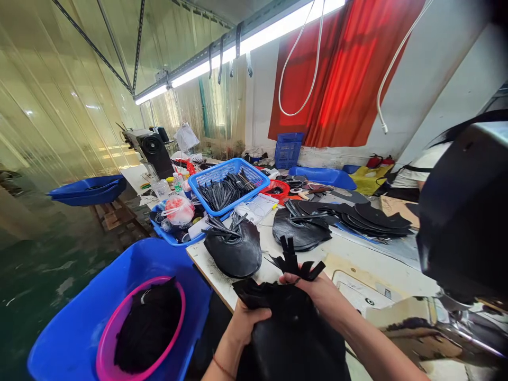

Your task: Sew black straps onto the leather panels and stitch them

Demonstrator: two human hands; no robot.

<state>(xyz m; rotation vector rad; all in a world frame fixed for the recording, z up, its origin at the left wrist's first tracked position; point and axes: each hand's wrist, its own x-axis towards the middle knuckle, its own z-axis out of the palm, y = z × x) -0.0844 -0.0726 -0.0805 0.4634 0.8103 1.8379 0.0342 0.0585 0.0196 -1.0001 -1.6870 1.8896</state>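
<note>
While both hands are clutching the floppy stack of black, glossy leather-like cut pieces (291,333) low in front of the person, just off the near edge of the pale worktable (357,262), the stack is sagging under its own weight. The left hand (245,324) is clenching its left edge, and the right hand (317,290) is pinching the upper end where narrow black tabs (296,262) are fanning out.

The layers are probably at risk of sliding apart, since only the edges are being gripped; a loose piece could be dropping into the blue plastic tub (79,328) holding the pink basin (111,338) below.

The stack's long axis is running away from the person, its tabbed end pointing toward the table and the similar black pile (234,251) lying there.
</note>
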